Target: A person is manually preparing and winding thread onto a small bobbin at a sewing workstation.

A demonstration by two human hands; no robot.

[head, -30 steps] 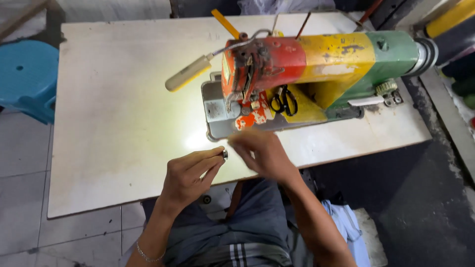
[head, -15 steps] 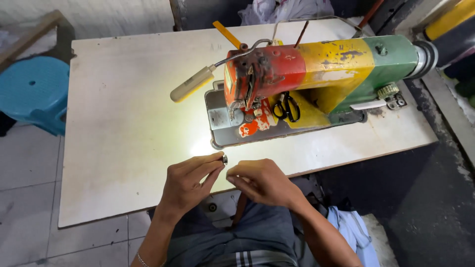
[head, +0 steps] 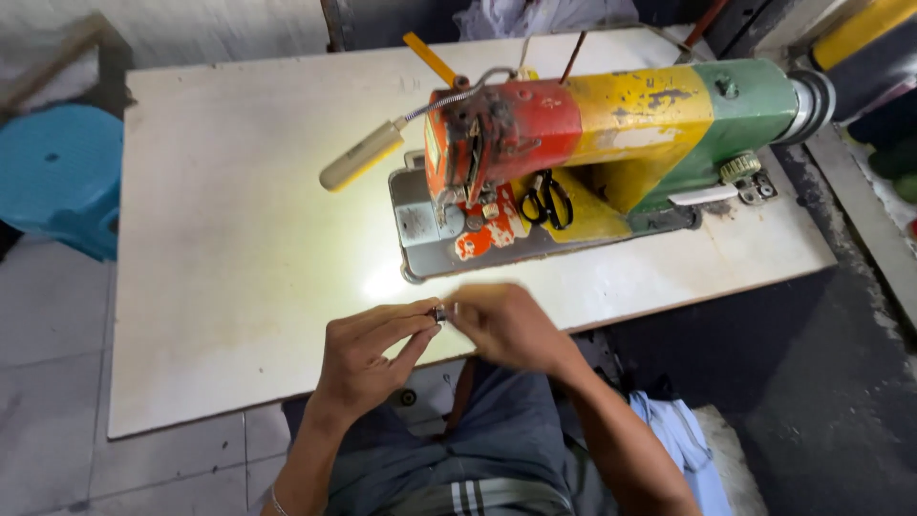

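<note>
My left hand [head: 368, 354] pinches a small dark metal part [head: 439, 312] between thumb and fingertips, above the near edge of the white table [head: 239, 239]. Beside it on the right, my right hand [head: 506, 325] is blurred, its fingers meeting the same small part. Both hands hover in front of a sewing machine [head: 611, 134] painted red, yellow and green, which stands at the far right of the table.
A cream-coloured lamp on a flexible neck [head: 361, 156] reaches left from the machine. Black scissors [head: 546, 199] lie on the machine bed. A blue plastic stool [head: 57, 177] stands at the left. Dark floor and pale cloth [head: 678, 440] lie to the right of my lap.
My right hand has drawn back from the machine toward my left hand, and both now meet at the small part. The view has shifted slightly.
</note>
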